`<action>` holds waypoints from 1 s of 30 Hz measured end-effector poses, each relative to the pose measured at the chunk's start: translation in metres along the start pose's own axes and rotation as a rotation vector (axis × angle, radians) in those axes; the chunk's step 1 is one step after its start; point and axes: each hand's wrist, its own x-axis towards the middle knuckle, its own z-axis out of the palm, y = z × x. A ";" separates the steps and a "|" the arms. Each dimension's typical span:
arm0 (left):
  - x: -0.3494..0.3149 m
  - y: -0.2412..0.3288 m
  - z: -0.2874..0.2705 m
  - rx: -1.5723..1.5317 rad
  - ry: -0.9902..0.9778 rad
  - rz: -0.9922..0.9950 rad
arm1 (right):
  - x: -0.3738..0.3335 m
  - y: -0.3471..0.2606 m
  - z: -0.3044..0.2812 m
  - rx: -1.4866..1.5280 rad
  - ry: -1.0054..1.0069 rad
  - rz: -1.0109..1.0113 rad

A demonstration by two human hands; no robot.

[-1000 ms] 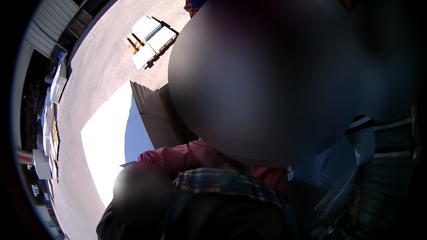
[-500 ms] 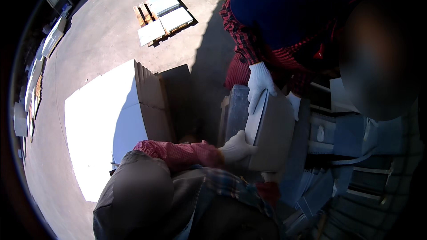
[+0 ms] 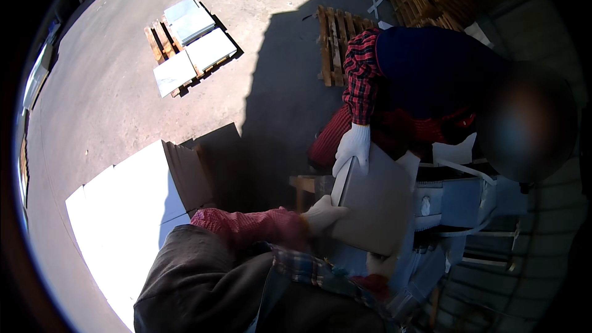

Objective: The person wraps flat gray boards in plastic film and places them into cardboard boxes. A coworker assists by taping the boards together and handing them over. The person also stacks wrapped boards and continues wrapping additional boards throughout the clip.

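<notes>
A flat grey slab (image 3: pixel 375 206) with a pale edge is held between me and a co-worker, lying slightly tilted. My left hand (image 3: pixel 325 214), in a white glove below a pink checked sleeve, is closed round its near left corner. At the near edge my right hand (image 3: pixel 381 264) grips it too, its fingers mostly out of sight beneath. Across from me, the co-worker's white-gloved hand (image 3: pixel 353 148) holds the far left corner; that person's other hand (image 3: pixel 408 163) is at the far right edge.
Left of me stands a stack of large white panels (image 3: pixel 120 203). Farther off, a pallet (image 3: pixel 161 40) carries white slabs. An empty wooden pallet (image 3: pixel 333 43) lies behind the co-worker. Wooden support (image 3: pixel 303 183) shows beside the slab. Grey pieces and pale straps (image 3: pixel 478 228) clutter the right side.
The view has shifted, bringing more of the far pallets in. The slab's pale side looks narrower, and the blue-grey block beside it no longer shows. All visible hands stay on the slab.
</notes>
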 end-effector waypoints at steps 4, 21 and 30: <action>-0.004 0.053 -0.021 0.058 0.039 -0.076 | 0.025 0.012 0.047 0.265 0.141 0.071; 0.068 0.036 -0.157 -0.039 0.049 0.037 | 0.118 0.098 0.168 0.190 -0.261 0.242; 0.069 0.058 -0.227 -0.343 0.172 0.109 | 0.139 0.146 0.284 0.047 -0.325 0.191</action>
